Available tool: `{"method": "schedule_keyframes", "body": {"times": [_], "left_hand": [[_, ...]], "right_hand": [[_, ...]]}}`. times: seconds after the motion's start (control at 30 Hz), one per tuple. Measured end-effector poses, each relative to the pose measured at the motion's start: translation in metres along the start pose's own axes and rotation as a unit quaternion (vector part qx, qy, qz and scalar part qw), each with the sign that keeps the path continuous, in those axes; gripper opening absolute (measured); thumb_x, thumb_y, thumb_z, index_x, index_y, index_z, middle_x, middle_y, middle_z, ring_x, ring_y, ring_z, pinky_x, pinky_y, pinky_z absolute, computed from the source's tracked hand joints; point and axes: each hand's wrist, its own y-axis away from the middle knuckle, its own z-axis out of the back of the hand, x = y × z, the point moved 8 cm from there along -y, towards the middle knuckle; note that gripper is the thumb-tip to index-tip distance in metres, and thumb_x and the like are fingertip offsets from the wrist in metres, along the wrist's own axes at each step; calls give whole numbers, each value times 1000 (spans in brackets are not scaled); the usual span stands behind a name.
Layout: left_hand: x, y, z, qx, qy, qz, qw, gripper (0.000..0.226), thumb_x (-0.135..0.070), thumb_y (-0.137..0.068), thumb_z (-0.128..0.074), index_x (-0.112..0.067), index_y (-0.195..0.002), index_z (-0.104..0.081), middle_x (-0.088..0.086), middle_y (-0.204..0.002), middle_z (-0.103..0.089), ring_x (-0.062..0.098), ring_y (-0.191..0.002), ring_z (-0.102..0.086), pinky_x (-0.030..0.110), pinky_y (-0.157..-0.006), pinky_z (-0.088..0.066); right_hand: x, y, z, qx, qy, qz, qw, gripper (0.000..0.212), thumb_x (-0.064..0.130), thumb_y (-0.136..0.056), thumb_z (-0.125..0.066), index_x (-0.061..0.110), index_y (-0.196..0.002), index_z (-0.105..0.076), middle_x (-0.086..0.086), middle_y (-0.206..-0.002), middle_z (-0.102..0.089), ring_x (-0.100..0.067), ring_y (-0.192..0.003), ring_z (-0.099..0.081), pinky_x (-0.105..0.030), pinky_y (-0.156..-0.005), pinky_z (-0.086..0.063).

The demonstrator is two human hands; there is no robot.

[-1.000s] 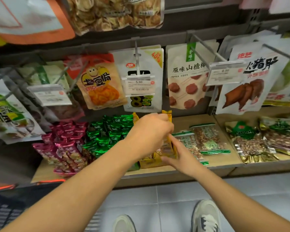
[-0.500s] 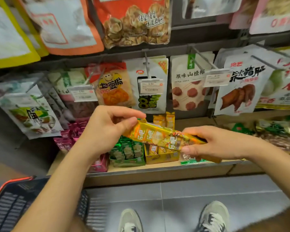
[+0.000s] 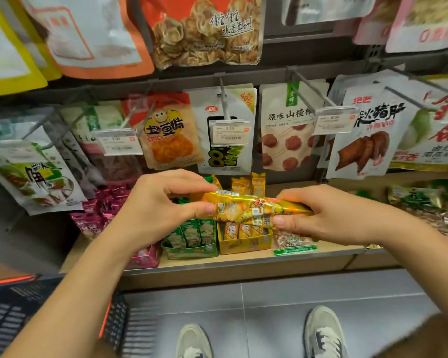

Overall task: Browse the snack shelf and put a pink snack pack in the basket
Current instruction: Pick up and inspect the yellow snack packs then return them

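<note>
I hold a long yellow snack pack (image 3: 246, 209) level in front of the shelf with both hands. My left hand (image 3: 161, 208) pinches its left end between thumb and fingers. My right hand (image 3: 321, 215) grips its right end. The pink snack packs (image 3: 98, 215) sit in a box on the wooden shelf at the lower left, partly hidden behind my left forearm. The black basket (image 3: 13, 313) with an orange rim hangs at the bottom left, beside my left arm.
Green packs (image 3: 192, 236) and a yellow box of packs (image 3: 243, 239) stand on the shelf (image 3: 217, 262) below my hands. Nut bags (image 3: 292, 244) lie to the right. Hanging snack bags on metal hooks (image 3: 305, 99) with price tags fill the wall above. My shoes (image 3: 323, 334) stand on grey tiles.
My hands pulled the yellow pack out of its box and drew it toward me. It now lies level between both hands, slightly higher and closer than half a second ago.
</note>
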Motion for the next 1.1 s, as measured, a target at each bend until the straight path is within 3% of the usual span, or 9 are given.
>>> {"method": "schedule_keyframes", "body": {"times": [0.13,0.27,0.37,0.47,0.53,0.6,0.7,0.87,1.1], "left_hand": [[-15,1,-17,21,-99,-58,993,32,-42,-77,-71,-33,-107,-73,-16,-113,-68,-1,-108,-61,24,-97,-48],[-33,1,-43,56,-280,-145,947,29,-34,-90,-59,-23,-113,-73,-6,-113,-72,14,-108,-65,41,-104,-44],[-41,2,-49,66,-316,-167,932,32,-38,-92,-53,-24,-114,-72,-5,-113,-72,15,-103,-68,39,-96,-51],[-43,4,-57,83,-295,-173,936,30,-34,-90,-58,-22,-114,-73,-3,-110,-73,17,-101,-70,37,-79,-59],[-41,3,-57,69,-268,-166,946,28,-28,-88,-62,-20,-111,-74,-1,-107,-74,18,-99,-71,37,-78,-60],[-36,2,-51,46,-251,-159,954,25,-22,-84,-65,-18,-106,-76,0,-102,-75,18,-94,-72,36,-77,-60],[-23,2,-38,11,-231,-132,964,23,-16,-82,-67,-18,-103,-77,-2,-97,-76,14,-90,-72,28,-78,-58],[1,3,-23,-27,-196,-62,978,23,-17,-86,-68,-21,-107,-75,-6,-97,-75,1,-84,-68,18,-78,-53],[-12,3,-42,-32,-121,-60,990,29,-35,-85,-68,-20,-109,-74,-11,-105,-73,-2,-98,-66,22,-85,-54]], "right_hand": [[6,-4,-3,-14,29,14,999,37,64,-85,-48,33,-101,-61,8,-87,-66,-5,-75,-62,-30,-68,-52],[8,-9,-8,-11,60,17,998,44,69,-83,-43,32,-99,-59,6,-84,-67,-6,-73,-62,-41,-72,-53],[6,-9,-9,-16,78,13,997,49,74,-79,-39,34,-99,-59,10,-83,-66,-3,-74,-62,-38,-70,-53],[8,-9,-12,-15,94,15,995,48,72,-80,-40,34,-99,-59,12,-75,-63,1,-69,-58,-28,-62,-48],[8,-11,-14,-4,63,16,998,47,70,-80,-43,33,-102,-61,10,-79,-65,-2,-69,-60,-31,-64,-51],[5,-12,-13,19,18,17,1000,44,64,-82,-51,35,-114,-60,10,-95,-67,-4,-80,-63,-33,-75,-54],[-8,-6,-1,49,-8,-9,999,54,48,-84,-65,42,-135,-50,20,-120,-63,6,-98,-59,-18,-85,-48],[-16,-5,16,-16,-215,-16,976,46,29,-79,-68,27,-124,-64,10,-102,-75,-9,-91,-71,-22,-71,-58],[-10,-12,9,-66,-257,0,964,33,28,-76,-70,27,-109,-70,14,-84,-75,-3,-76,-72,-17,-61,-56]]}}
